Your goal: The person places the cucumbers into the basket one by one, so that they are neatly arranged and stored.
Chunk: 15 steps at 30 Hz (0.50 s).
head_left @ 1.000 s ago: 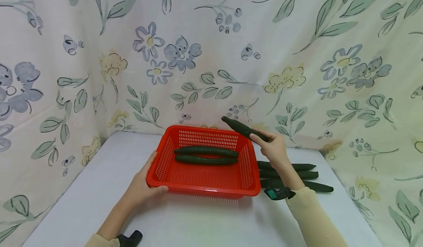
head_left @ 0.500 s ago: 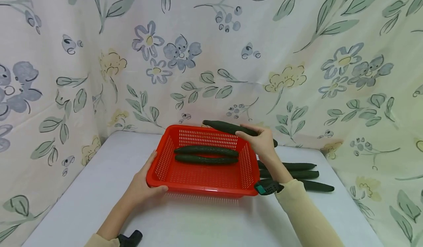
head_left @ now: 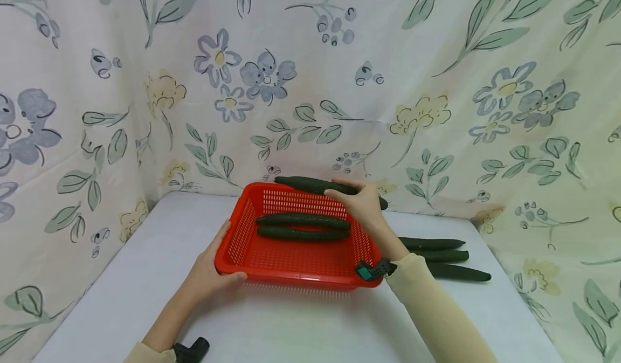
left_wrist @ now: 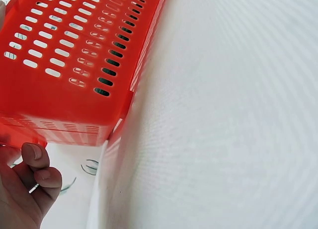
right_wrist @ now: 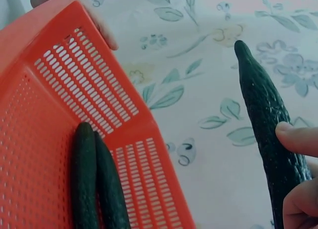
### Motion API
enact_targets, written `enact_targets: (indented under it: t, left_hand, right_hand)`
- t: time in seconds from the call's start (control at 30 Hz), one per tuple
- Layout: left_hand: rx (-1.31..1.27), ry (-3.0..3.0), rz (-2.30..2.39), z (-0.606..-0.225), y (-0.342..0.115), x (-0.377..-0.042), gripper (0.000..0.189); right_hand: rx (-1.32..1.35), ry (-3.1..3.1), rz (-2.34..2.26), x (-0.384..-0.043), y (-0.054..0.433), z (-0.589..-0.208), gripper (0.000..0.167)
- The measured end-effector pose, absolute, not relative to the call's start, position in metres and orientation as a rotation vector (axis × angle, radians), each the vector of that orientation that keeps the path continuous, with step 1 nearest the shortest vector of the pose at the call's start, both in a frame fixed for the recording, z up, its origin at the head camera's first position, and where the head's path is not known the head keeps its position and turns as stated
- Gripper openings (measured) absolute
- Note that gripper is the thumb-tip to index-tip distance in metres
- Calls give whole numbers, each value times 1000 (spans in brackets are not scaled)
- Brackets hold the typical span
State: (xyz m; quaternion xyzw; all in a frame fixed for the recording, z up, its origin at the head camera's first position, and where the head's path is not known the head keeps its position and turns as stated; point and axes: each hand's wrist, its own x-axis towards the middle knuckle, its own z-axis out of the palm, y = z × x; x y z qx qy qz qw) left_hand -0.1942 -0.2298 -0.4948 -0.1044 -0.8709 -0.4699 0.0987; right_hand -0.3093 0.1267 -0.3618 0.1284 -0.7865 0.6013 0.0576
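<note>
My right hand (head_left: 361, 201) grips a dark green cucumber (head_left: 310, 184) between thumb and fingers. It holds the cucumber over the back rim of a red plastic basket (head_left: 301, 283), roughly level and pointing left. Inside the basket, two cucumbers (head_left: 303, 221) lie side by side toward the back. My left hand (head_left: 208, 274) holds the basket's left front corner, thumb along the front rim and fingers up the left side. Curled fingertips (left_wrist: 42, 174) show beside the basket wall in the left wrist view. From the right wrist, the held cucumber (right_wrist: 263, 114) appears outside the rim.
Several more cucumbers (head_left: 458, 272) lie on the white table (head_left: 301, 330) right of the basket, partly hidden behind my right arm. A floral cloth (head_left: 310, 82) hangs behind the table and along its sides.
My right hand has carried the cucumber leftward, from the basket's back right corner to above its back rim, turning it closer to level. The left hand and basket have stayed put.
</note>
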Motion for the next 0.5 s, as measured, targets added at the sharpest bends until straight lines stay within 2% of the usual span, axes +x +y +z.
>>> enact_targets:
  t: [0.27,0.5]
  left_hand:
    - [-300,-2578,-1392,-493,-231,-193,123]
    - [-313,-2577,-1387,-494,-230,-194,123]
  right_hand:
    - [371,-2371,1880,-314,106,-367,44]
    - [247,-2386,1994,-320,89,-373,43]
